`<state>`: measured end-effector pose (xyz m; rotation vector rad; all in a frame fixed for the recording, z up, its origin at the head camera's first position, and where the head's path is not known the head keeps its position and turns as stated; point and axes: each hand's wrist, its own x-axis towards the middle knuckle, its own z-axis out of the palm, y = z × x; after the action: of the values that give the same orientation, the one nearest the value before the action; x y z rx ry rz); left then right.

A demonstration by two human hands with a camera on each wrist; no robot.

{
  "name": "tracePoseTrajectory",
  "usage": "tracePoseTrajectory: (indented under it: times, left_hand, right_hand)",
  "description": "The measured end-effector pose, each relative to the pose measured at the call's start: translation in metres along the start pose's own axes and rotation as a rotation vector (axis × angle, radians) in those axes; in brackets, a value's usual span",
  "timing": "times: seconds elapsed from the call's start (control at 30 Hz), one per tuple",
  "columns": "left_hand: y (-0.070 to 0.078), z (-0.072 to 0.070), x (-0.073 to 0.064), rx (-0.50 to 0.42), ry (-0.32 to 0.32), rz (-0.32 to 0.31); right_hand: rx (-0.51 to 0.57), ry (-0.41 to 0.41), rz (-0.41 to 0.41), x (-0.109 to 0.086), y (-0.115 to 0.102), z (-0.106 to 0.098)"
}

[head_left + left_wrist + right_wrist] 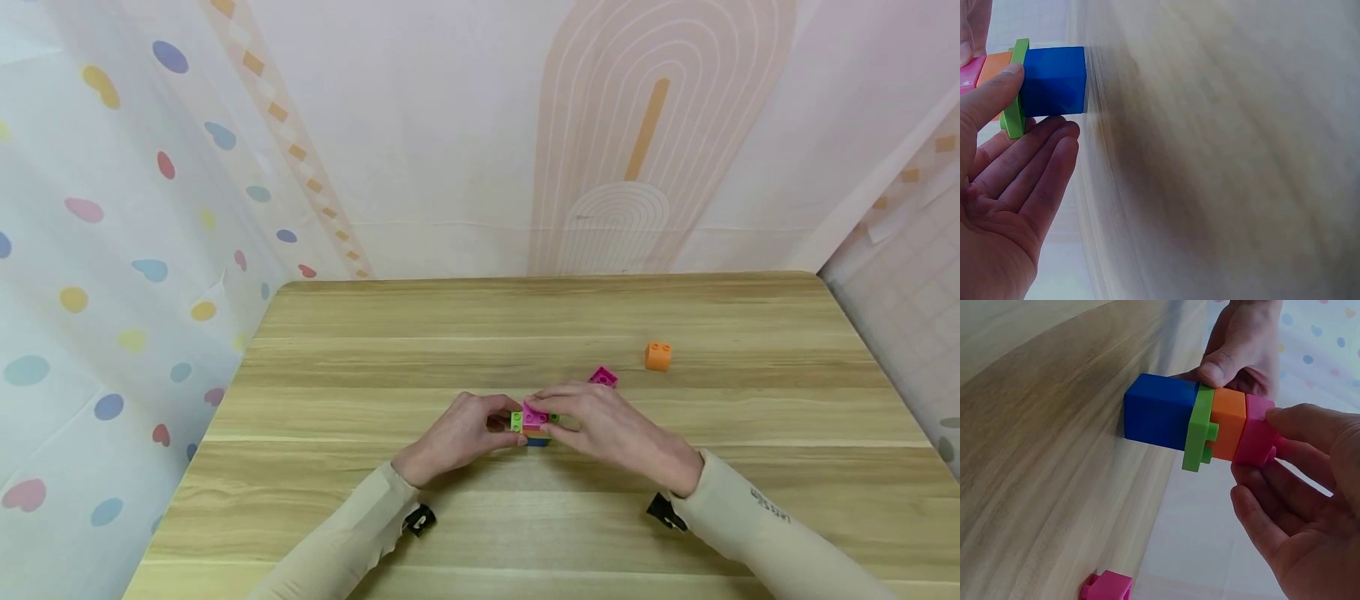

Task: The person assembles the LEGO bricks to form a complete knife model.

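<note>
A small tower of toy building bricks stands on the table between both hands. Its bottom is a blue brick (pixel 1159 412), topped by a flat light-green brick (pixel 1196 434) that juts out at the sides. Above that come an orange brick (pixel 1229 422) and a pink brick (pixel 1255 428). My left hand (pixel 468 429) holds the tower at the green brick's level, thumb (pixel 997 94) on the near side and fingers beyond. The right hand (pixel 607 421) pinches the pink brick at the top between thumb and fingers.
A loose magenta brick (pixel 603 377) lies just beyond the right hand. Farther back and right, an orange rounded brick (pixel 658 357) sits on the wooden table (pixel 375 350). Patterned curtains (pixel 435 142) hang behind the table and along its left side.
</note>
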<state>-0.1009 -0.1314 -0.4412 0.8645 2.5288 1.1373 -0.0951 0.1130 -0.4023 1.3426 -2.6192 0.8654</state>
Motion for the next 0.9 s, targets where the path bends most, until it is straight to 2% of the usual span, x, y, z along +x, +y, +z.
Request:
tracePoseTrajectory:
  times: [0.23, 0.53, 0.9]
  left_hand:
    - [-0.0007, 0.0007, 0.0006, -0.006, 0.002, -0.002]
    - [-0.0021, 0.0013, 0.0005, -0.013, 0.012, -0.002]
    - [-0.0033, 0.0018, 0.0005, -0.025, 0.012, 0.016]
  right_hand:
    - [-0.020, -0.016, -0.003, -0.0008, 0.0000, -0.0001]
    - [-0.115, -0.025, -0.011, -0.0032, -0.0047, 0.0002]
    - [-0.046, -0.007, -0.010, -0.0012, -0.0012, 0.0001]
